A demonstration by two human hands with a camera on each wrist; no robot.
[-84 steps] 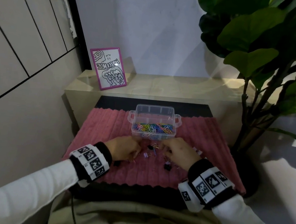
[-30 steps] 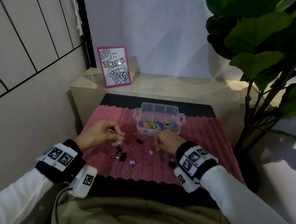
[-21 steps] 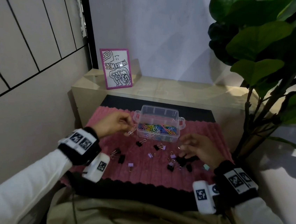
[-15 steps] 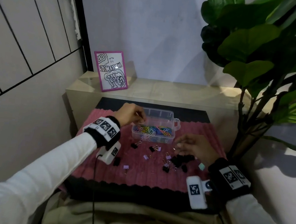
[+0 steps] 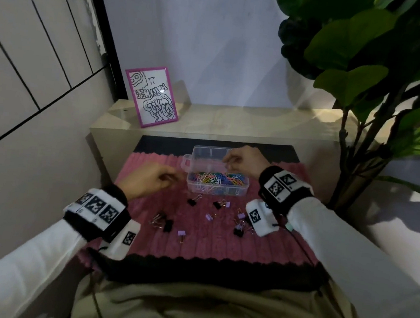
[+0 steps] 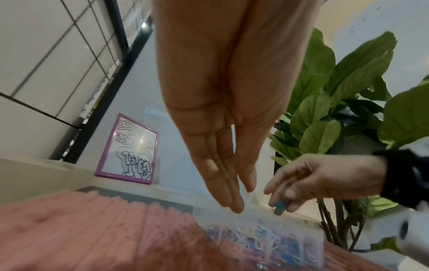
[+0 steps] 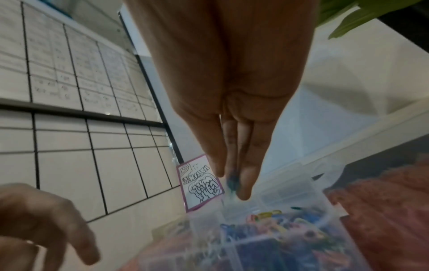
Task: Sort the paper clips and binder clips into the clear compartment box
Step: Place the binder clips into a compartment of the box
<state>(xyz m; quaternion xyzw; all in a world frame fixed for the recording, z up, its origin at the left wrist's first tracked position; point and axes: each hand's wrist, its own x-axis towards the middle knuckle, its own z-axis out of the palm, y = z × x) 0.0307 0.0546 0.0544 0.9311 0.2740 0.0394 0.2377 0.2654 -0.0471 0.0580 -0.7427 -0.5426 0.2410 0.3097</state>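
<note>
The clear compartment box [image 5: 242, 188] stands at the far middle of the pink ribbed mat [image 5: 220, 245]. Its near compartment holds a heap of coloured paper clips [image 5: 217, 180]. My right hand [image 5: 227, 160] hovers over the box's far compartments and pinches a small blue binder clip [image 6: 279, 206], which also shows at the fingertips [image 7: 243, 190] in the right wrist view. Just left of the box, my left hand [image 5: 173, 178] hangs with relaxed fingers [image 6: 234, 203] and holds nothing. Several black binder clips [image 5: 192, 201] and purple binder clips [image 5: 181, 232] lie loose on the mat.
A pink-framed drawing [image 5: 152, 95] leans on the pale ledge [image 5: 233, 122] behind the mat. A big leafy plant [image 5: 368, 72] stands at the right. A tiled wall [image 5: 32, 62] closes the left side. A black surface [image 5: 192, 268] edges the mat's near side.
My left hand, which carried a paper clip to the box, has drawn back to the box's left side, empty. My right hand rose from the mat to above the box with a blue clip.
</note>
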